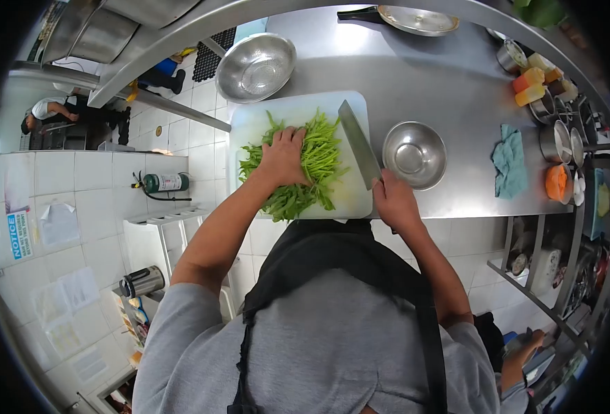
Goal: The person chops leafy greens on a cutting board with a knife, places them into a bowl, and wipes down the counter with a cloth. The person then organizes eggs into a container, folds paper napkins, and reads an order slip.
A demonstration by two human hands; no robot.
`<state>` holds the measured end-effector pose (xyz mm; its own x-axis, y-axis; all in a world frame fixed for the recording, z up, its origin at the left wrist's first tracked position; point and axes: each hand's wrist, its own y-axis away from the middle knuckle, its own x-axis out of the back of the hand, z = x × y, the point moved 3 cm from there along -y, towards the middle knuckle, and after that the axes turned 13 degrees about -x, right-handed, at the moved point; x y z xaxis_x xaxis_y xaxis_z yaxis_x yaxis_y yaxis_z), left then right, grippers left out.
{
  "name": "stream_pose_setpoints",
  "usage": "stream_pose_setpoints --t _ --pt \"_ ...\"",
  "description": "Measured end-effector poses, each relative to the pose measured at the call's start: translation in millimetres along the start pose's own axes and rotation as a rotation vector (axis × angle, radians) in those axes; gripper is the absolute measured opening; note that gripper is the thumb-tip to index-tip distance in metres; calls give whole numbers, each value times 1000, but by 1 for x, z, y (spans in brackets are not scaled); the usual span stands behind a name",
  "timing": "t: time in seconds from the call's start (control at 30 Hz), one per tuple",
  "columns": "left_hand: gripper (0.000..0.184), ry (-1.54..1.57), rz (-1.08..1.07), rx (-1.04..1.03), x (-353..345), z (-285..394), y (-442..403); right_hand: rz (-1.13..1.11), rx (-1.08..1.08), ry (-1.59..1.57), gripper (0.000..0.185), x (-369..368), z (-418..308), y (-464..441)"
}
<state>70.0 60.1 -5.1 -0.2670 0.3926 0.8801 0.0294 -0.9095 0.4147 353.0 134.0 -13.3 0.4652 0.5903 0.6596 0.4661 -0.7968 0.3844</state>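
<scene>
A heap of leafy greens with thin green stems (322, 155) lies on a white cutting board (250, 117). My left hand (284, 155) rests on top of the heap, fingers spread over it. In my right hand (395, 199) is the handle of a kitchen knife (360, 145), its broad blade slanting up and left over the board's right side. The blade is apart from the greens, to their right. Just right of the knife stands a small steel bowl (414, 156), its inside showing no food.
A steel colander (257, 67) stands beyond the board's upper left. On the steel table (457, 90) are a teal cloth (509, 162), a lidded pan (415, 19), and squeeze bottles (529, 86) with pots at right. Other people (56, 110) are at the far left and lower right.
</scene>
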Motion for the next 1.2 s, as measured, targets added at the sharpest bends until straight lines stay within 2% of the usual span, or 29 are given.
stream_pose_setpoints --t 0.23,0.6,0.7,0.8,0.87,0.93,1.07,1.17,1.2 --pt "158 68 -115 -61 14 -1 7 93 -112 -96 23 19 -41 53" --pt "150 17 70 -86 -11 -4 13 256 -256 -201 16 -20 -56 112" --pt "145 69 59 -101 -10 -8 11 193 -406 -206 15 -30 -51 130" --pt "143 114 21 -120 -2 -11 10 170 -311 17 16 -14 -61 159" --pt "144 131 -1 -130 -1 -13 9 92 -325 114 17 -5 -58 176" --pt "144 122 -22 -141 -4 -16 7 -24 -382 125 17 3 -61 187" --pt "145 167 -39 -121 -3 -14 6 -130 -346 154 16 3 -64 183" --pt "146 168 -49 -100 4 -10 9 -200 -298 56 17 -7 -61 174" --pt "147 154 -47 -99 3 -11 8 -272 -376 -60 18 -14 -56 170"
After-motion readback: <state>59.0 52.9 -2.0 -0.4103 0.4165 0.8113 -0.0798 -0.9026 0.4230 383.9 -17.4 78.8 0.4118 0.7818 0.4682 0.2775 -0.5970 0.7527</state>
